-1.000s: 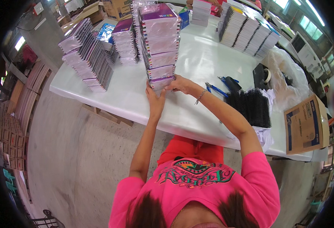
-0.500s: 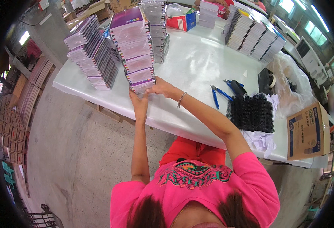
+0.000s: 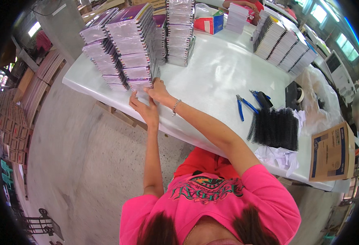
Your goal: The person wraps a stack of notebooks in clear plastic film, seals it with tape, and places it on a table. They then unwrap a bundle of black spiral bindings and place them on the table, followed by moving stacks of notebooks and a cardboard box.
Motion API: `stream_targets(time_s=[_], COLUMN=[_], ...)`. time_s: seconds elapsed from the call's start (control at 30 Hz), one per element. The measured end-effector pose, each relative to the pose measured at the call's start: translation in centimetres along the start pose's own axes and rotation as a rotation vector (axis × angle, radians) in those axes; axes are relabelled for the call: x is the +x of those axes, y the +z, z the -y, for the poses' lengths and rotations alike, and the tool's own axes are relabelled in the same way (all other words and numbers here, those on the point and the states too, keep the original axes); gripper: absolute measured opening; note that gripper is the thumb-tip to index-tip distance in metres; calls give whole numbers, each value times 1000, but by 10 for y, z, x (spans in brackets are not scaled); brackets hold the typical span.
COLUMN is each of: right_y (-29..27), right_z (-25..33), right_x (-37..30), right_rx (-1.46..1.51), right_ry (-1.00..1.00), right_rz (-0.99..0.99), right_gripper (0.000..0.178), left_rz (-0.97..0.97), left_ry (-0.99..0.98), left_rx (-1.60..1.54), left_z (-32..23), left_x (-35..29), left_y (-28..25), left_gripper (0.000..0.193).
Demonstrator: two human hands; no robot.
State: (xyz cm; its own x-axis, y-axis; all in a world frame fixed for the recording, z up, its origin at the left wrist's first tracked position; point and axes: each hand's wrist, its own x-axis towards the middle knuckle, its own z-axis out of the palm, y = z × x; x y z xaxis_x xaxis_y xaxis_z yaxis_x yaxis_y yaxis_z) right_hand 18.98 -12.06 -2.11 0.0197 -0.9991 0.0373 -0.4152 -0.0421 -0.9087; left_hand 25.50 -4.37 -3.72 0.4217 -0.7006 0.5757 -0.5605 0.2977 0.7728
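A tall stack of spiral-bound notebooks (image 3: 132, 51), purple on top and wrapped in clear plastic, stands near the table's front left edge. My right hand (image 3: 160, 91) grips its lower right corner, the thumb at the front and the fingers along the spiral side. Just in front of the base is my left hand (image 3: 146, 111), open, with thumb and fingers apart; its fingertips are near the lowest notebooks. Close against this stack on the left stands another notebook stack (image 3: 102, 57). A further wrapped stack (image 3: 179, 38) rises behind, to the right.
On the white table (image 3: 212, 81) to the right lie blue-handled pliers (image 3: 245, 107), black spiral coils (image 3: 275, 130) and crumpled white paper (image 3: 278, 157). A brown carton (image 3: 332, 153) sits at the right edge. Rows of bound books (image 3: 283, 43) stand at the back right, near another person's hand (image 3: 251, 6).
The held stack has moved left, up against the neighbouring stack. My right hand has gone along with it; my left hand has loosened from the base, its fingers now spread. The view has shifted slightly.
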Motion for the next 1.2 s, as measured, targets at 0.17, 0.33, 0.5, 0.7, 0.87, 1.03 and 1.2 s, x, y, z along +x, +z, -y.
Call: stream_targets(time_s=[0.17,0.33,0.5,0.7,0.87,1.03,1.2], right_y=[2,3,-3,0,1,-4,-25], right_z=[9,5,9,7,-5,-16,-20], right_x=[4,11,5,5,18,17,7], right_rx=[-28,73,143,262,252,285,126], right_ry=[4,3,-22,35,18,8,-87], right_rz=[24,93,198,170,183,273,306], right_gripper=[68,70,79,81,83,92,91], left_rz=[106,95,96,105,118,111,103], left_ry=[62,17,2,-32,-18,-22,-10], left_rx=[-70,-70,-29,-20,51,99,68], left_z=[7,7,13,1,-2,-3,1], left_x=[4,11,15,14,14,9,8], left_y=[6,12,11,9,11,9,10], left_gripper=[60,62,64,60,61,65,67])
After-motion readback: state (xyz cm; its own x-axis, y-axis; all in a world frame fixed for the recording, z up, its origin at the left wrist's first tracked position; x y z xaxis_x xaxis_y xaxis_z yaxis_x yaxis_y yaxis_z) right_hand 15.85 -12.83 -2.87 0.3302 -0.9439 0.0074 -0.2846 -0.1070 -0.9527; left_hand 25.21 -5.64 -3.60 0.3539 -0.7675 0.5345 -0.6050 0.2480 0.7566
